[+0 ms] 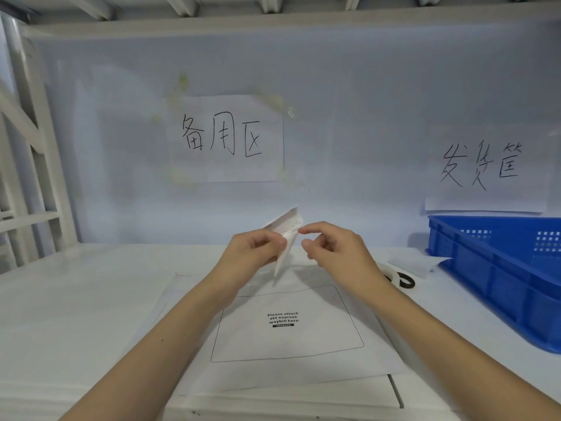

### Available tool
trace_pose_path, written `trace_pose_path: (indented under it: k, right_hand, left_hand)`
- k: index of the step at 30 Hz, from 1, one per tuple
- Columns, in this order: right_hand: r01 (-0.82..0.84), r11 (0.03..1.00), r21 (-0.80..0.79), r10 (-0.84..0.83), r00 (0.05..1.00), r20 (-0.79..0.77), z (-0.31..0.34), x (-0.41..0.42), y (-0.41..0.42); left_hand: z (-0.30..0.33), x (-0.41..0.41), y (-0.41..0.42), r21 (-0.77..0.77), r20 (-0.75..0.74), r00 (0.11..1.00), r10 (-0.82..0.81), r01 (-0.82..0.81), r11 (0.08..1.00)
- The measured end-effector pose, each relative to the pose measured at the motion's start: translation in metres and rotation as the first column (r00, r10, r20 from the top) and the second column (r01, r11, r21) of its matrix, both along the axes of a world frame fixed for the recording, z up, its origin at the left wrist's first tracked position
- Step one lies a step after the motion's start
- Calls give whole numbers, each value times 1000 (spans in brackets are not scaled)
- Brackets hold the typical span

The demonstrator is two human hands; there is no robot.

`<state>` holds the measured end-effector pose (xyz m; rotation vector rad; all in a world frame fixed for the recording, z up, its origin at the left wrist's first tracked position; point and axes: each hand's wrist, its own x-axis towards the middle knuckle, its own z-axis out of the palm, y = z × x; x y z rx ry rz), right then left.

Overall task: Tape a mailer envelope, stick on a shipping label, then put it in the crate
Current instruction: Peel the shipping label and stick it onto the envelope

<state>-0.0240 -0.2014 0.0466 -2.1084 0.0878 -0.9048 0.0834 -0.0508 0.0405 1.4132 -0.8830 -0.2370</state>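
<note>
A white mailer envelope (288, 338) lies flat on the table in front of me, with a printed box reading "Please attach sto express waybill here". Above its far edge my left hand (252, 250) pinches a white shipping label (287, 230), which is bent and held off the table. My right hand (337, 249) is just right of the label, thumb and forefinger curled at its corner, fingertips close to it; whether they touch it is unclear. A blue plastic crate (498, 268) stands at the right side of the table.
A tape roll (397, 278) lies on the table behind my right wrist, next to a loose white sheet (416, 262) by the crate. Two handwritten paper signs hang on the back wall. A white metal rack frame (27, 165) stands at the left.
</note>
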Motion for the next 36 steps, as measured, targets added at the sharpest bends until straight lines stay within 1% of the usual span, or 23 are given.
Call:
trace_pose_path:
  k: [3,7,9,11,13,17,21,24,26,29,32,36]
  right_hand:
    - [15,1000,6,-15,1000,9,0,-1,-1]
    - [-6,999,43,6,1000,0,1,-1,1]
    - [39,999,32,-40,999,26,2,-1,0]
    - [121,992,31,-124,989,76,5,-2,-4]
    - [146,989,40,-149,985,89,8,-4,-9]
    - [65,998,17,-66,998,13,8,-6,-16]
    - [41,999,32,-41,999,11,7,-4,-19]
    - [42,997,68,-42,999,2,8,-4,-19]
    - [63,993,104,-64,998,-1,8,-5,-20]
    - [158,982,103,-157,987,-22,11,-6,-24]
    - [238,966,102,-229,969,-91,13,-10,-30]
    - [306,945,115,-279,939,-203,13,-14,-37]
  left_hand:
    - [-2,0,0,61,59,998,-29,25,998]
    - [-3,0,0,105,99,995,-32,21,994]
    - [-3,-1,1,108,101,994,-40,29,994]
    - [-2,-2,1,116,99,994,-46,34,993]
    - [-1,-3,2,130,113,992,-55,41,991]
    - [-1,-6,4,146,146,985,-96,75,986]
    - [-1,-7,5,178,147,980,-132,105,978]
    - [-1,-8,6,226,178,968,-179,137,965]
    - [0,-8,7,251,197,960,-198,146,957]
    - [1,-8,9,256,192,959,-208,156,954]
    - [2,-8,11,255,203,959,-197,142,956]
    - [3,-3,12,240,250,960,-130,68,968]
